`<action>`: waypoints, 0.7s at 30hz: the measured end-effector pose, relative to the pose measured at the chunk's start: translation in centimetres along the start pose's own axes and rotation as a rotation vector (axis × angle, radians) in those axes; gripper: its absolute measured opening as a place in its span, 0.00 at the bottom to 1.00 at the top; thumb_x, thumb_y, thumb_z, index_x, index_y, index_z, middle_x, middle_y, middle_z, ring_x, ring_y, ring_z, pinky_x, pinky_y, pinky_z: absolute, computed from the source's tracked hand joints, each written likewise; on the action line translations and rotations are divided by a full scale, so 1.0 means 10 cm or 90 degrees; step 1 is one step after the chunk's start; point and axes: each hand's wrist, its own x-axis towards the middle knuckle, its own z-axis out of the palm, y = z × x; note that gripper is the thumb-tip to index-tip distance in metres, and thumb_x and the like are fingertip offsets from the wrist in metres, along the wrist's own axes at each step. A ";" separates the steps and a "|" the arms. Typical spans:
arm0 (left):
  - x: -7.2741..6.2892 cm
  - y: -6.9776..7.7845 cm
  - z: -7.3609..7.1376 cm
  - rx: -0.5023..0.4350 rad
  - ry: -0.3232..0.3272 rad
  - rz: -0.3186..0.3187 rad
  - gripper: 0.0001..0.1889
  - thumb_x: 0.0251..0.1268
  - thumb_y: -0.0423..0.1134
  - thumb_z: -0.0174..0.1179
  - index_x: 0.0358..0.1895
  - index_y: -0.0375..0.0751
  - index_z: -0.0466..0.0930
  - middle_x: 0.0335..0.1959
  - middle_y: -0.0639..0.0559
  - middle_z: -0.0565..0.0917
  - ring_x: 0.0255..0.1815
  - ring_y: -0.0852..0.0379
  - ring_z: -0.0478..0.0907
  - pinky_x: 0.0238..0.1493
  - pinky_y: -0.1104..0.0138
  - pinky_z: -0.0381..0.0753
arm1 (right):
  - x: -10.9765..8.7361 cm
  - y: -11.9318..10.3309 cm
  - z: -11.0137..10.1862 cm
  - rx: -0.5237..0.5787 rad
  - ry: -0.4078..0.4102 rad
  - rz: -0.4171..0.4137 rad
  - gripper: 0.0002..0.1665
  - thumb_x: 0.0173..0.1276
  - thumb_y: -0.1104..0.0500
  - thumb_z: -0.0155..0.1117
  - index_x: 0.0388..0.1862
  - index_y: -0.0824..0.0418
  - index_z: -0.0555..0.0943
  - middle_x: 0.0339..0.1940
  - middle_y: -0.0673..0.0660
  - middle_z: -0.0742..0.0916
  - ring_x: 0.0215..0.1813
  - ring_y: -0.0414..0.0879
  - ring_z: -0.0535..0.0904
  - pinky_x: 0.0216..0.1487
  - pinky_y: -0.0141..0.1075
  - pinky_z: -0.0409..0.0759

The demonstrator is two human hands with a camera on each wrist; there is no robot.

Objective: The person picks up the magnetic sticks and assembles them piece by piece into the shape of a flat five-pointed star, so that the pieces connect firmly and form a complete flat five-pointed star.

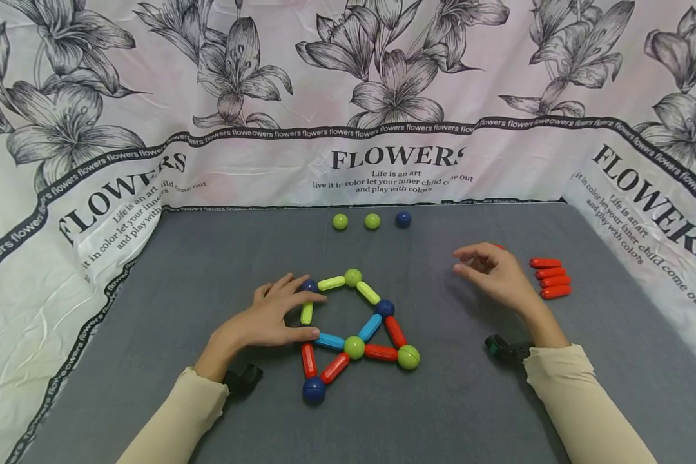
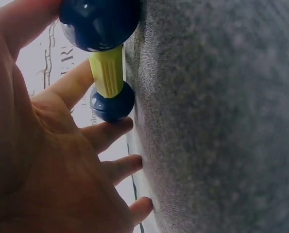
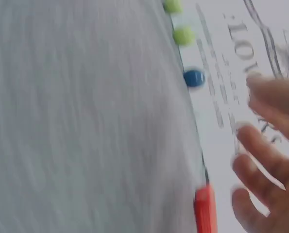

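1. Nearest the camera, two cream sleeves (image 1: 586, 403) come in from about 7 and 4 o'clock.
2. A flat figure (image 1: 354, 348) of balls and rods lies on the grey table (image 1: 464, 412), at 6 o'clock from mid-scene.
3. Its glossy green balls sit at the figure's 12 o'clock, 4 o'clock and middle; dark blue ones at 2, 7, 9 and between 10 and 11, the 9 o'clock one mostly hidden by a thumb.
4. Ridged yellow-green rods trace the rim from 9 past 12 to 2; light blue rods run from the middle toward 9 and 2; four red rods complete triangles pointing to 4 and 7.
5. The left hand (image 1: 271, 316) lies along the 9-to-11 side, fingers spread apart, clamped on nothing; how firmly it touches, I cannot tell.
6. The right hand (image 1: 493, 274) hangs at the figure's 2 o'clock, loosely bent, thumb and fingertips apart, holding nothing.
7. At that hand's 3 o'clock lie four loose red rods (image 1: 553, 281); at the figure's 12, three loose balls (image 1: 372, 221), two green, one blue.
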 end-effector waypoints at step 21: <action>-0.02 0.00 0.01 -0.009 -0.010 0.008 0.26 0.63 0.63 0.64 0.63 0.65 0.78 0.85 0.47 0.52 0.86 0.36 0.37 0.74 0.30 0.34 | -0.07 0.31 -0.21 -0.143 -0.051 0.062 0.18 0.71 0.56 0.69 0.54 0.66 0.84 0.42 0.63 0.87 0.39 0.49 0.77 0.41 0.39 0.72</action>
